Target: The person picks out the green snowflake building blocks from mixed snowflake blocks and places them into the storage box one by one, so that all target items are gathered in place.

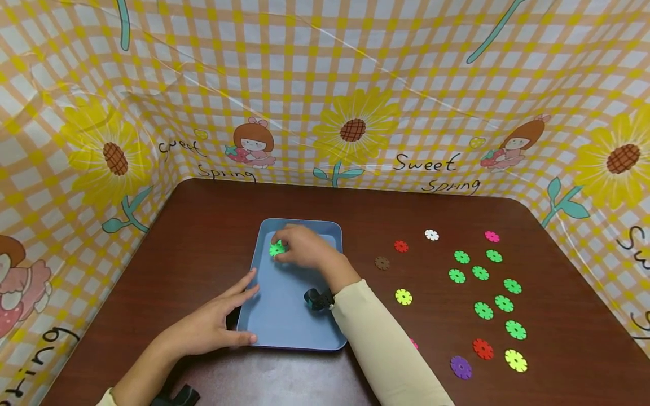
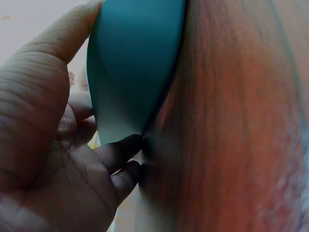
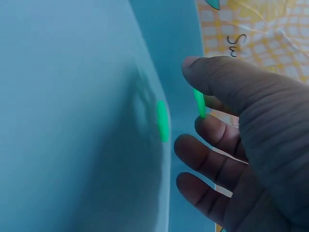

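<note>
A blue tray (image 1: 284,316) stands on the table. Over its far left part, my right hand (image 1: 303,246) pinches a green notched plastic disc (image 3: 199,102) between thumb and fingers. A second green notched disc (image 3: 162,121) lies in the tray close to the wall, just beneath that hand; in the head view this green disc (image 1: 276,249) is partly covered by the fingers. My left hand (image 1: 215,318) rests against the tray's left side, its fingers spread and fairly straight. In the left wrist view, the thumb and fingertips touch the tray's rim (image 2: 135,53).
To the right of the tray, several green discs (image 1: 484,310) lie scattered with red (image 1: 483,349), yellow (image 1: 403,297), purple (image 1: 461,367), brown (image 1: 382,263), white (image 1: 431,235) and pink discs (image 1: 492,237). A patterned cloth (image 1: 355,73) hangs around the table's back and sides.
</note>
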The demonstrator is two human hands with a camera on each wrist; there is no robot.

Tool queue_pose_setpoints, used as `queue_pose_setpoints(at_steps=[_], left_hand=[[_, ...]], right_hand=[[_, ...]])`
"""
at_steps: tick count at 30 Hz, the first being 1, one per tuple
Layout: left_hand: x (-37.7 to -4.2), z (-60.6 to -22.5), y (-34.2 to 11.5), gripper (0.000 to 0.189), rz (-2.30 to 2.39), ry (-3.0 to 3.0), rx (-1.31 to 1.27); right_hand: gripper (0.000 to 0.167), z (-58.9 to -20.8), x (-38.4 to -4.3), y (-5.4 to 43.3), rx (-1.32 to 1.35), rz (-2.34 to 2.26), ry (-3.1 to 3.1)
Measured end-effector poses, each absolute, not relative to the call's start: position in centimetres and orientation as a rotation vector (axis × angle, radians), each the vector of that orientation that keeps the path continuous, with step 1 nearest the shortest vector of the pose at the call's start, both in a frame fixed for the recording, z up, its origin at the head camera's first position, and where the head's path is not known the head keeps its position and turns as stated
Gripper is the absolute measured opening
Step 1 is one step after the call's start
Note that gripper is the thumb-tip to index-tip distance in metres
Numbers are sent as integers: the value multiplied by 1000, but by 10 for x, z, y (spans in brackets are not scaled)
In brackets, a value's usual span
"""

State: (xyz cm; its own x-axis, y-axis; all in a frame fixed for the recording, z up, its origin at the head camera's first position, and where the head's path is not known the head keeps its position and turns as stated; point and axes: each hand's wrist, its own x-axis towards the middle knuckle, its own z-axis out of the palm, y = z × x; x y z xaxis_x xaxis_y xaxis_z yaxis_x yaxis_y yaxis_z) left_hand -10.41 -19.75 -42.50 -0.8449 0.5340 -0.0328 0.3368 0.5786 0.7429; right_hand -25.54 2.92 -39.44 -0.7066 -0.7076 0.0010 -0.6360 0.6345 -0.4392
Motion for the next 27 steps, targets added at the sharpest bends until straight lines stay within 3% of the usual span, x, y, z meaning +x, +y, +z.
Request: queue_pose_setpoints(at_steps=[27], left_hand=[[-105,-424,-198,94,1119,2557,707]], right_hand=[[28,-408,-256,20,-1093,-521,2622]])
